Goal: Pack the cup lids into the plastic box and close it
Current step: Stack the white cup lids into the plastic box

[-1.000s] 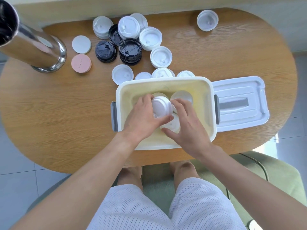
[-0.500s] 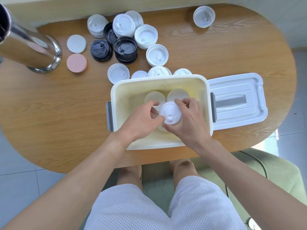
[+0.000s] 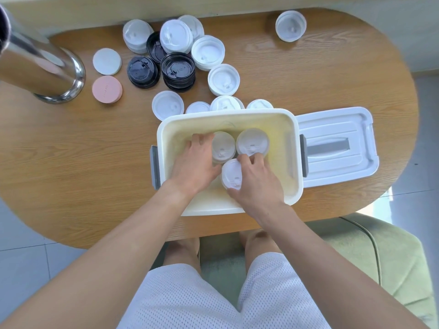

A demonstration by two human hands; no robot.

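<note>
An open cream plastic box with grey latches sits at the table's near edge. Both hands are inside it. My right hand grips a stack of white cup lids at the front middle. My left hand holds another white stack at the back left, fingers round its far side. A third white stack stands beside it at the back right. The box's white lid lies flat to the right of the box.
Behind the box lie several loose white lids and stacks, black lid stacks, a lone white lid far right, a pink disc and a white disc. A steel cylinder stands at left. A green seat is below right.
The white stack passed from my left hand to my right and went down to the box's front middle. My left hand moved to the back-left stack.
</note>
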